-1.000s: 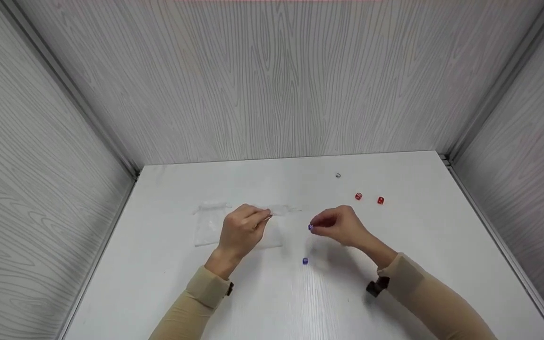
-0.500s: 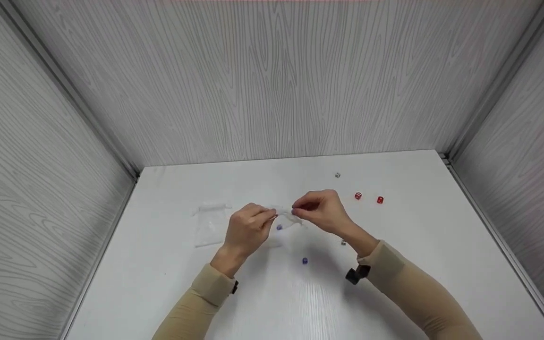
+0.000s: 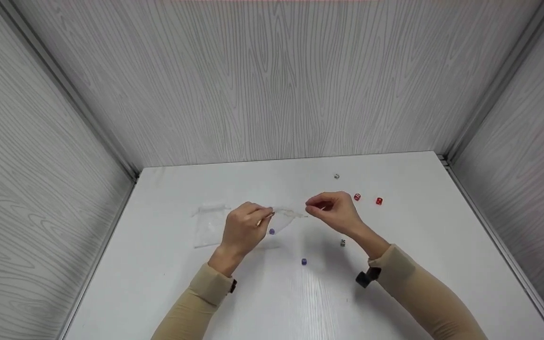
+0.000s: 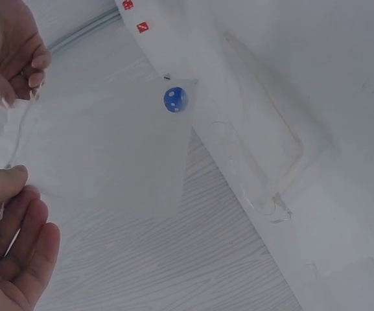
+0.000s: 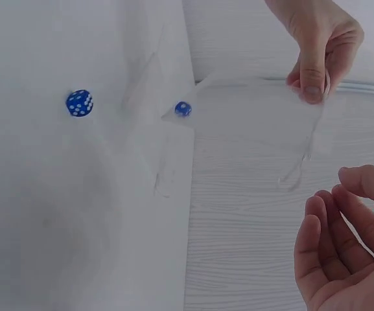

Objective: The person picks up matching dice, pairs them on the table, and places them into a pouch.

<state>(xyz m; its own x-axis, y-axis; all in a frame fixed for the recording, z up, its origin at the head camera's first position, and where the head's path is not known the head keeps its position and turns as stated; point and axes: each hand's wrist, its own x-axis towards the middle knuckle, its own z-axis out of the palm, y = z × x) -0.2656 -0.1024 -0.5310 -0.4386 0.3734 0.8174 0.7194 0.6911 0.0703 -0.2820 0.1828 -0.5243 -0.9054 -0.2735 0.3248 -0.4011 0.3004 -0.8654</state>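
In left hand, pinched: bag, now with blue die freed from right hand, fingers apart; one bagged, other blue die outside.

Soft, even light fills the head view, with pale glare streaking the near table and a diffuse shadow beside the right arm. Both wrist views look dim, hazy and low in contrast; the bag nearly washes out.

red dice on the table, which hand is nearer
Right. In the head view the right hand is just left of the red dice, slightly toward the person; the left hand is farther left, pinching the clear bag.
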